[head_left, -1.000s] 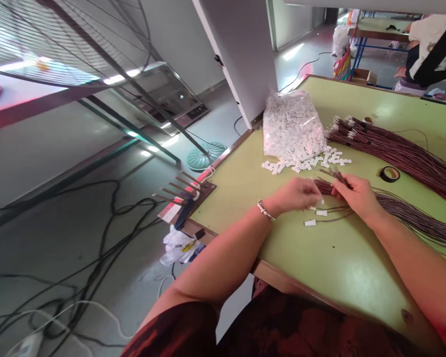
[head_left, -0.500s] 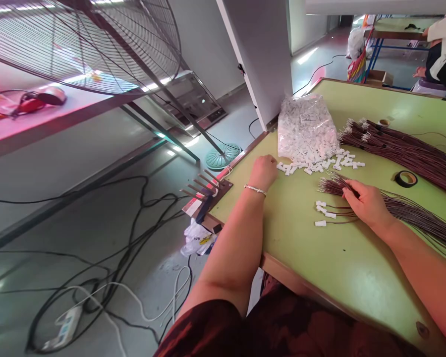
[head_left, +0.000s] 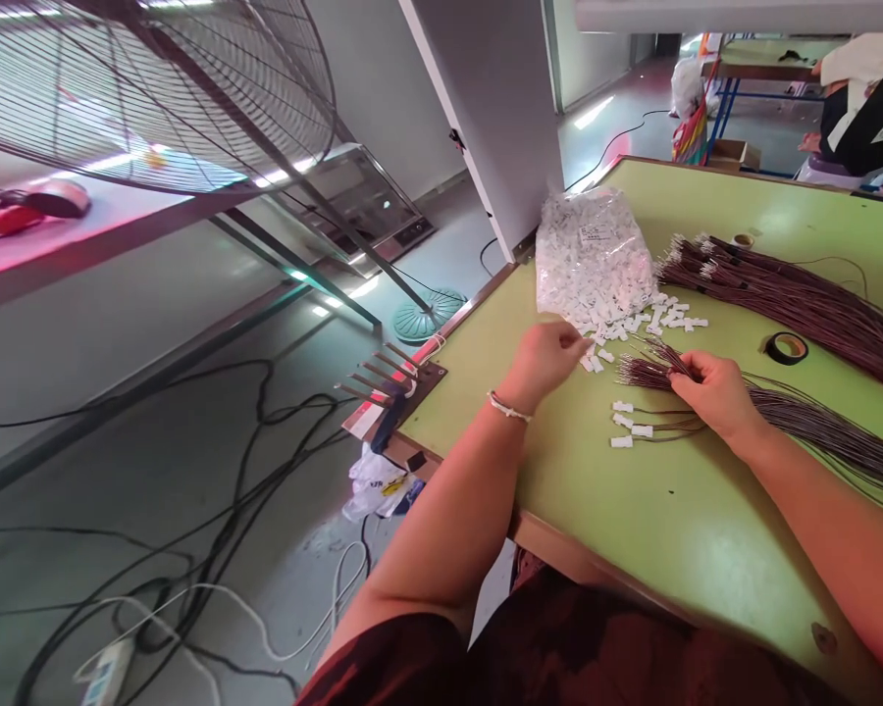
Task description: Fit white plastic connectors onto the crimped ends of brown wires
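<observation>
My left hand hovers over loose white plastic connectors spilled from a clear bag, its fingers pinched at the edge of the pile; what they hold is too small to make out. My right hand rests on a bundle of brown wires, fingers closed on wires near their bare tips. Three finished wires with white connectors lie just left of my right hand on the green table.
A second, larger bundle of brown wires lies farther back, with a roll of black tape between the bundles. A big floor fan, cables on the floor and a metal comb fixture are left. Another person sits far right.
My left hand went from the wire tips out to the table's left edge, then came back to the loose connectors. My right hand stayed on the wire bundle.
</observation>
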`<state>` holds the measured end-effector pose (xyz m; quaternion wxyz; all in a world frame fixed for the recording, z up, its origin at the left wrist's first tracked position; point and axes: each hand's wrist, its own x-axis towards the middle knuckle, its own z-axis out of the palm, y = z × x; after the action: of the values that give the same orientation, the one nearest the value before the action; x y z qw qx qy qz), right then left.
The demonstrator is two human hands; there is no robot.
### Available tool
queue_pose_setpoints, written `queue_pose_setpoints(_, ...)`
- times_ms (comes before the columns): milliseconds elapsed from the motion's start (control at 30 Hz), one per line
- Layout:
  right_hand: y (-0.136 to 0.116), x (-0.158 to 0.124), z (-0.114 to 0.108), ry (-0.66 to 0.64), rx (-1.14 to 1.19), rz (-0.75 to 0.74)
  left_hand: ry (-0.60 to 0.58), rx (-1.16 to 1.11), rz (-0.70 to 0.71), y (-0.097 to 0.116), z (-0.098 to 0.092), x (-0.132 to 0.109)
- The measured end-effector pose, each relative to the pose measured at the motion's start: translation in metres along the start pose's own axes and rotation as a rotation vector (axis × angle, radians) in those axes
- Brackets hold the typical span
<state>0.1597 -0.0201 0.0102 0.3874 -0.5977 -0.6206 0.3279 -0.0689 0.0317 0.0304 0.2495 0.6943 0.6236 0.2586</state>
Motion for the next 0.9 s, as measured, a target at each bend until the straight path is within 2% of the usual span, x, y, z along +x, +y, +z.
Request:
queue_pose_setpoints(67, -0.003, 0.0, 0.0, -0.01, 0.026, 0.029, -0.076, 0.122, 0.055, 0.007, 0.01, -0.006)
queue_pose_setpoints(200, -0.006, 0.001, 0.0, -0.03, 0.053, 0.046, -0.092, 0.326, 0.073, 0.011, 0.026, -0.008)
queue_pose_setpoints(467, -0.008, 0.0, -0.004, -0.05, 0.035, 0.058, -0.127, 0.383, 0.051, 0.01, 0.021, -0.005)
queue_pose_setpoints(600, -0.01, -0.003, -0.004, -0.027, 0.028, 0.019, -0.107, 0.289, 0.044, 0.008, 0.017, -0.005)
queue_pose_setpoints(667, -0.011, -0.004, -0.004, -0.031, -0.004, -0.012, -0.128, 0.153, 0.013, 0.007, 0.014, -0.006)
queue_pose_setpoints(800, -0.011, -0.003, -0.004, -0.011, -0.021, -0.026, -0.248, -0.2, -0.108, 0.003, 0.009, -0.006)
queue_pose_setpoints(900, -0.011, -0.003, -0.005, -0.019, -0.014, -0.029, -0.232, -0.329, -0.162, 0.003, 0.007, -0.005)
